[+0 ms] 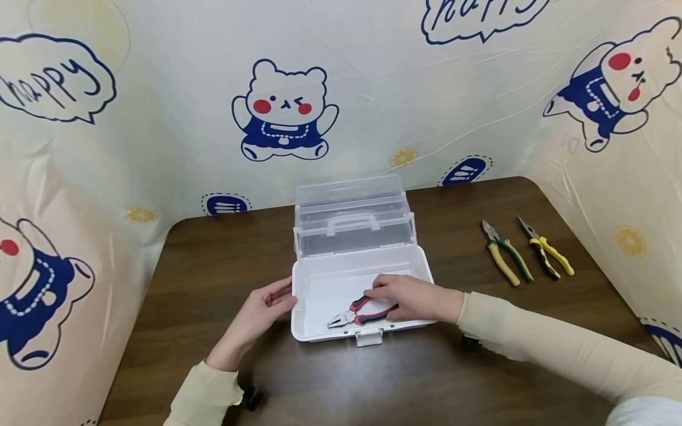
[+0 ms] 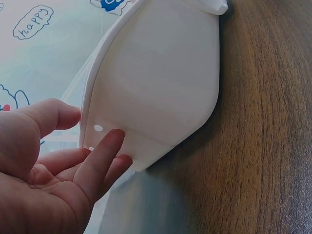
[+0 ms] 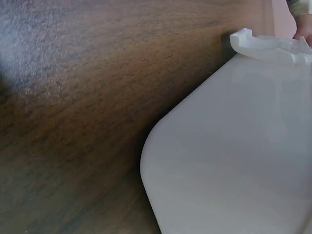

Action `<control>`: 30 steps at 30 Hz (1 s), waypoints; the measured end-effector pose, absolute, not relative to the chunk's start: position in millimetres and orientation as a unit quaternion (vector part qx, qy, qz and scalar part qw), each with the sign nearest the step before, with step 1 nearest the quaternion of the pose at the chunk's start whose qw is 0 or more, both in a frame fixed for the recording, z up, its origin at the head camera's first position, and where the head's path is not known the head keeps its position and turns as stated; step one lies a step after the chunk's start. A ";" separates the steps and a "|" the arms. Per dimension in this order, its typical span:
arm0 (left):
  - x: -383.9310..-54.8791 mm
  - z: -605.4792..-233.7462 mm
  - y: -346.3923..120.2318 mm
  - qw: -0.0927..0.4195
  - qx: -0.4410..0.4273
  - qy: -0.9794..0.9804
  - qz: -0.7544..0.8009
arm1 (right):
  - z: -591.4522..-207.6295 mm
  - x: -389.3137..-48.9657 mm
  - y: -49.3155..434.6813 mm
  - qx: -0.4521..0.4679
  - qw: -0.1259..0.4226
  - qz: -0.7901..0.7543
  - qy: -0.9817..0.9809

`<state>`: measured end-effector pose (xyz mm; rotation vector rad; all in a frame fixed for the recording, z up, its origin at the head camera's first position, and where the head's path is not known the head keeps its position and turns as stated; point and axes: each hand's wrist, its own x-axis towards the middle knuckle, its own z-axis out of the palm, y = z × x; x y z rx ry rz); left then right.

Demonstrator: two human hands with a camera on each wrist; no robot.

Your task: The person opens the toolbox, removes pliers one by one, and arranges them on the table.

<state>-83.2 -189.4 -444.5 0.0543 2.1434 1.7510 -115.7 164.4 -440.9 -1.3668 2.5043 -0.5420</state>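
Note:
A white plastic toolbox point(image 1: 325, 340) stands on the table with its clear lid point(image 1: 354, 239) raised at the back. Inside it, my right hand point(image 1: 412, 297) holds the red-and-black handles of combination pliers point(image 1: 343, 319), whose metal jaws point left just above or on the box floor; which, I cannot tell. My left hand point(image 1: 266, 307) touches the box's left side. In the left wrist view, the thumb is at the rim and extended fingers point(image 2: 105, 161) rest against or near the outer wall. Only the toolbox's outer wall point(image 3: 234, 146) fills the right wrist view, so the pliers are hidden there.
To the right of the box lie pliers with yellow-and-green handles point(image 1: 503, 254) and long-nose pliers with yellow-and-black handles point(image 1: 546, 248). A white latch point(image 1: 369, 338) juts from the box front. Printed cloth point(image 1: 362, 89) hangs behind the wooden table point(image 1: 213, 254).

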 end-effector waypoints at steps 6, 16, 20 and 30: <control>-82.6 -444.6 -188.9 0.190 0.019 0.760 0.621 | -435.2 -110.8 166.4 -0.466 0.106 -0.203 0.855; -83.5 -442.5 -188.7 0.190 0.016 0.765 0.615 | -415.9 -102.8 179.0 -0.469 0.072 -0.190 0.860; -83.0 -442.4 -187.7 0.191 0.015 0.763 0.617 | -410.4 -97.8 190.4 -0.469 0.050 -0.198 0.859; -84.2 -442.3 -188.9 0.190 0.018 0.764 0.617 | -391.6 -85.8 222.1 -0.456 -0.040 -0.204 0.866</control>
